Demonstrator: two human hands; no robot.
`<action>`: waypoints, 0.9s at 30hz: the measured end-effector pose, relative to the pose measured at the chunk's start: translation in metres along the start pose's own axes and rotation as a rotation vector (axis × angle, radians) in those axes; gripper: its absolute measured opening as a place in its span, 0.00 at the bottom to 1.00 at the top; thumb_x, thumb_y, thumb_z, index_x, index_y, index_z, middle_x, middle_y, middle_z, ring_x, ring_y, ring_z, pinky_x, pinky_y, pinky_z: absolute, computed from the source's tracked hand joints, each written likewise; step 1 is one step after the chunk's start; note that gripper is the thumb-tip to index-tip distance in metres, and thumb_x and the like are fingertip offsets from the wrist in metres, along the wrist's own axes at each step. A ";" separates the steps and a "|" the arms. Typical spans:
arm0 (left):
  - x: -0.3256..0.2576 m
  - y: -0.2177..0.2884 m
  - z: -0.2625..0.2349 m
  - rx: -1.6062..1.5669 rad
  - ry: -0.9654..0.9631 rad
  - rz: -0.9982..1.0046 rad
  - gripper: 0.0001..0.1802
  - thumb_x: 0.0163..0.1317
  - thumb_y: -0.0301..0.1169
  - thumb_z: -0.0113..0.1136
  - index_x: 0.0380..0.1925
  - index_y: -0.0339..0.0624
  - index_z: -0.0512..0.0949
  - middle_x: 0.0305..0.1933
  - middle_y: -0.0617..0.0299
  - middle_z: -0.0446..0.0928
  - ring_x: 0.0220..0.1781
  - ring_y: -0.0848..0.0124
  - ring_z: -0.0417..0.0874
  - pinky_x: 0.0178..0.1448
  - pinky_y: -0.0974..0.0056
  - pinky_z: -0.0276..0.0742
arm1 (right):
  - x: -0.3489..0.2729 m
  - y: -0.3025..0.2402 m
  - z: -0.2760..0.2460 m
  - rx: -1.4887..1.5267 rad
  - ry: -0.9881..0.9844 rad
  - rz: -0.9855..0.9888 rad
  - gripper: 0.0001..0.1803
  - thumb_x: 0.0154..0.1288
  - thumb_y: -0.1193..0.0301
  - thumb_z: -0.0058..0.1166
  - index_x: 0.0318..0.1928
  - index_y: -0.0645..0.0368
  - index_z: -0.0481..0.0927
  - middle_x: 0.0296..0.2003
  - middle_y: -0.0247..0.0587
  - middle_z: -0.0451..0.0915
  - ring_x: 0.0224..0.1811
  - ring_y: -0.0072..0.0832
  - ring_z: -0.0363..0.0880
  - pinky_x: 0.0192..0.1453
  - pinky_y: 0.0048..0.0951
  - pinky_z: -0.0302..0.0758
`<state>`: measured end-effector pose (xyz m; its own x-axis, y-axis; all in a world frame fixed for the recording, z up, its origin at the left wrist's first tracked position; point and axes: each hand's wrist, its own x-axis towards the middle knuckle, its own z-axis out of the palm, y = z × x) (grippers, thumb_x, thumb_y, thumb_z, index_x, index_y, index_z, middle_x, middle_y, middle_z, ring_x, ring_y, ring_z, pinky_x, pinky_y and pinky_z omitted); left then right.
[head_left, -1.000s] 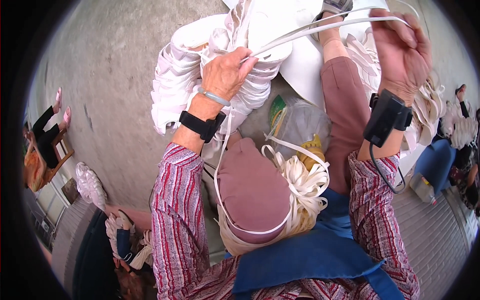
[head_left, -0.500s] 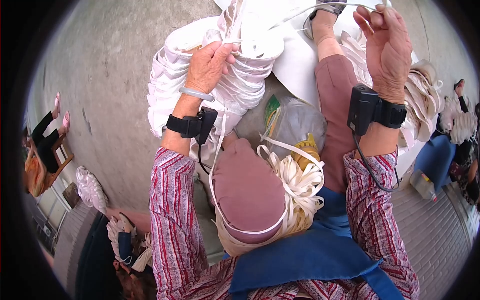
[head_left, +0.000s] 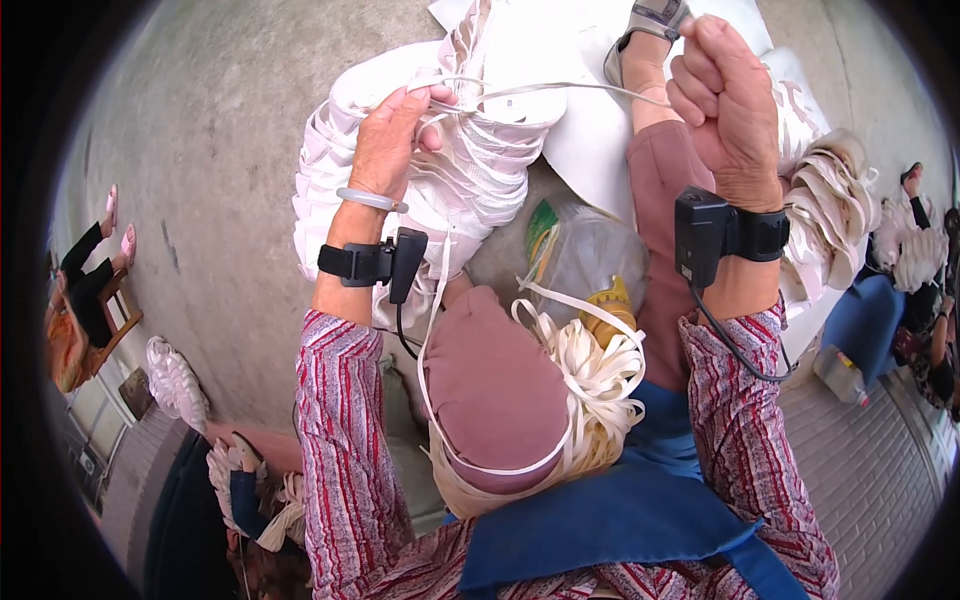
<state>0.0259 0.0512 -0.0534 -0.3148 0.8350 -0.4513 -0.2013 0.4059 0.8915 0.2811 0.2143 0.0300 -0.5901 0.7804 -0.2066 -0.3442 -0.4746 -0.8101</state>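
A bundle of white, nested pieces that look like shoe uppers (head_left: 440,185) lies on the floor ahead of me. At its top, my left hand (head_left: 400,130) pinches a white lace (head_left: 560,88) between thumb and fingers. That lace stretches across to my right hand (head_left: 725,100), which is closed around its other part, raised at the right above my shin. A thick hank of cream-white laces (head_left: 600,365) lies beside my left knee (head_left: 500,390). One single strand loops over that knee and runs up toward the bundle.
Between my legs stands a clear plastic jug (head_left: 600,250) with a yellow top. White sheeting (head_left: 590,150) lies under my right foot. More stacked pieces (head_left: 835,200) are at the right. Other people sit at both sides, near a blue cloth (head_left: 858,325) and another white bundle (head_left: 177,380).
My right hand has come down and left, its fingers now curled into a fist. My left hand has shifted slightly left and down. The lace now runs nearly level between them.
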 end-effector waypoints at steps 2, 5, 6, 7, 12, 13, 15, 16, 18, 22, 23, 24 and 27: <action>-0.003 0.010 -0.005 -0.198 -0.078 0.027 0.18 0.72 0.39 0.46 0.44 0.36 0.78 0.40 0.57 0.82 0.25 0.81 0.71 0.31 0.75 0.71 | -0.005 0.017 0.025 -0.452 0.161 0.076 0.10 0.70 0.66 0.50 0.39 0.61 0.77 0.18 0.19 0.62 0.14 0.06 0.51 0.14 0.14 0.44; -0.001 0.021 -0.007 -0.403 -0.313 0.029 0.17 0.73 0.39 0.44 0.44 0.36 0.76 0.40 0.58 0.80 0.25 0.77 0.70 0.31 0.74 0.70 | 0.003 0.042 0.024 -1.054 -0.021 -0.036 0.15 0.64 0.62 0.50 0.37 0.62 0.82 0.22 0.34 0.77 0.23 0.24 0.75 0.29 0.25 0.72; -0.004 0.026 -0.005 -0.332 -0.321 0.052 0.18 0.73 0.39 0.43 0.45 0.36 0.76 0.38 0.59 0.79 0.24 0.78 0.69 0.28 0.75 0.67 | 0.006 0.054 0.026 -1.052 -0.018 -0.037 0.15 0.64 0.62 0.50 0.37 0.62 0.82 0.22 0.34 0.77 0.23 0.24 0.75 0.29 0.25 0.72; -0.005 0.028 -0.006 -0.329 -0.321 0.053 0.18 0.73 0.39 0.43 0.45 0.36 0.76 0.38 0.59 0.79 0.24 0.78 0.69 0.28 0.75 0.67 | 0.007 0.063 0.030 -1.130 -0.095 -0.005 0.15 0.63 0.63 0.48 0.38 0.63 0.82 0.25 0.42 0.80 0.28 0.34 0.78 0.35 0.32 0.74; -0.010 0.025 -0.009 -0.083 -0.215 -0.014 0.19 0.71 0.40 0.46 0.44 0.35 0.78 0.36 0.57 0.82 0.20 0.82 0.67 0.24 0.77 0.64 | 0.004 0.083 0.042 -1.281 -0.272 0.058 0.18 0.65 0.62 0.48 0.40 0.65 0.81 0.29 0.53 0.80 0.32 0.42 0.77 0.40 0.36 0.74; -0.012 0.024 -0.008 -0.082 -0.213 -0.017 0.19 0.71 0.40 0.46 0.44 0.35 0.78 0.36 0.57 0.82 0.20 0.82 0.67 0.24 0.77 0.64 | 0.003 0.084 0.041 -1.279 -0.273 0.060 0.18 0.65 0.62 0.48 0.40 0.65 0.81 0.29 0.53 0.80 0.32 0.42 0.77 0.40 0.36 0.74; -0.014 0.022 -0.005 -0.075 -0.101 -0.002 0.18 0.71 0.39 0.47 0.43 0.35 0.79 0.37 0.57 0.82 0.21 0.82 0.67 0.23 0.77 0.63 | 0.000 0.081 0.033 -1.575 -0.228 0.135 0.18 0.63 0.61 0.49 0.42 0.63 0.81 0.31 0.52 0.81 0.33 0.44 0.78 0.42 0.36 0.74; -0.013 0.021 -0.005 -0.079 -0.102 0.001 0.18 0.71 0.39 0.47 0.43 0.35 0.79 0.37 0.57 0.82 0.21 0.82 0.67 0.23 0.77 0.63 | 0.000 0.077 0.027 -1.580 -0.228 0.134 0.18 0.63 0.61 0.49 0.42 0.63 0.81 0.31 0.52 0.81 0.33 0.44 0.78 0.42 0.36 0.74; -0.010 0.018 -0.005 -0.255 -0.045 0.003 0.18 0.71 0.39 0.46 0.41 0.36 0.79 0.37 0.58 0.82 0.22 0.82 0.69 0.24 0.77 0.63 | 0.000 0.070 0.012 -1.644 -0.181 0.107 0.19 0.61 0.59 0.50 0.40 0.63 0.82 0.29 0.48 0.81 0.32 0.40 0.78 0.41 0.34 0.75; -0.012 0.008 -0.008 -0.273 0.035 -0.004 0.18 0.71 0.39 0.46 0.40 0.37 0.80 0.33 0.62 0.80 0.23 0.82 0.70 0.26 0.78 0.63 | 0.004 0.048 0.025 -1.487 -0.386 0.413 0.19 0.60 0.58 0.54 0.33 0.64 0.83 0.23 0.40 0.80 0.27 0.29 0.77 0.34 0.30 0.74; -0.011 0.007 -0.011 -0.213 0.032 -0.005 0.18 0.72 0.40 0.46 0.40 0.37 0.80 0.30 0.64 0.78 0.23 0.82 0.70 0.26 0.77 0.64 | 0.006 0.049 0.023 -1.486 -0.392 0.412 0.19 0.60 0.58 0.54 0.33 0.64 0.83 0.23 0.40 0.80 0.27 0.29 0.77 0.34 0.30 0.74; -0.011 0.009 -0.010 -0.155 0.026 -0.007 0.18 0.72 0.40 0.45 0.41 0.38 0.80 0.28 0.66 0.77 0.23 0.81 0.71 0.26 0.76 0.64 | 0.007 0.049 0.023 -1.368 -0.335 0.299 0.19 0.62 0.58 0.54 0.33 0.63 0.83 0.21 0.35 0.77 0.23 0.24 0.72 0.28 0.28 0.70; -0.014 0.012 0.001 0.271 -0.023 0.025 0.19 0.72 0.41 0.45 0.41 0.39 0.80 0.24 0.70 0.73 0.23 0.82 0.70 0.27 0.73 0.63 | 0.007 0.040 0.031 -1.001 -0.184 0.288 0.17 0.64 0.58 0.54 0.33 0.61 0.84 0.16 0.27 0.69 0.17 0.17 0.63 0.20 0.23 0.62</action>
<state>0.0291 0.0450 -0.0365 -0.2948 0.8529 -0.4309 0.0632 0.4674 0.8818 0.2401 0.1883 0.0132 -0.6842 0.5781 -0.4446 0.5358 -0.0150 -0.8442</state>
